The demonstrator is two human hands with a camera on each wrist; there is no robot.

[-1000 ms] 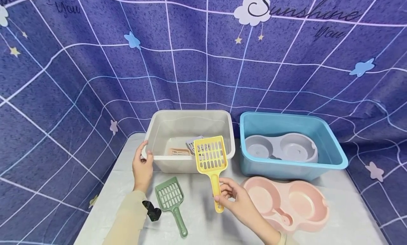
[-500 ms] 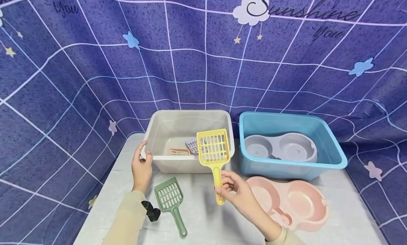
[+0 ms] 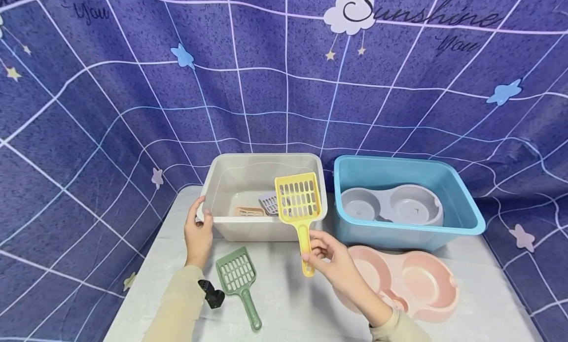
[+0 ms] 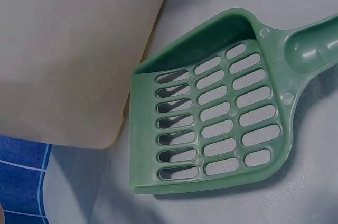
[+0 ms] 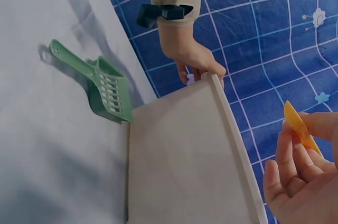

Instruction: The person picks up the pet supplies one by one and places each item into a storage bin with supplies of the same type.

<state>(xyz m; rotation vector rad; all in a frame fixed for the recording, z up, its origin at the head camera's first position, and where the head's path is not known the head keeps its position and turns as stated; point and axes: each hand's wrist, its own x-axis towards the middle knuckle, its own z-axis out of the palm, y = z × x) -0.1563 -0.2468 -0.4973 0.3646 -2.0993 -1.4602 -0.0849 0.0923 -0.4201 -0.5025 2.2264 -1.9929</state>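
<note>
My right hand [image 3: 330,260] pinches the handle of a yellow slotted litter scoop [image 3: 305,231], held up before the front right of a light grey litter box [image 3: 248,229]. The scoop's head overlaps the box rim in the head view. At the box's front left corner, my left hand [image 3: 198,233] grips the rim, thumb inside. Inside the box lie an orange scoop [image 3: 249,212] and a grey-purple scoop [image 3: 268,204], partly hidden by the yellow one. A green litter scoop [image 3: 239,278] rests on the table near my left forearm, its head towards the box in the left wrist view.
A blue litter box [image 3: 399,236] stands to the right, with a grey double bowl [image 3: 385,204] in it. In front of that lies a pink double bowl [image 3: 397,268], partly covered by my right forearm. A purple patterned cloth [image 3: 266,85] hangs behind the white-covered table [image 3: 151,283].
My right hand has carried the yellow scoop slightly up and to the right, further over the grey box's front right. The left hand stays on the rim.
</note>
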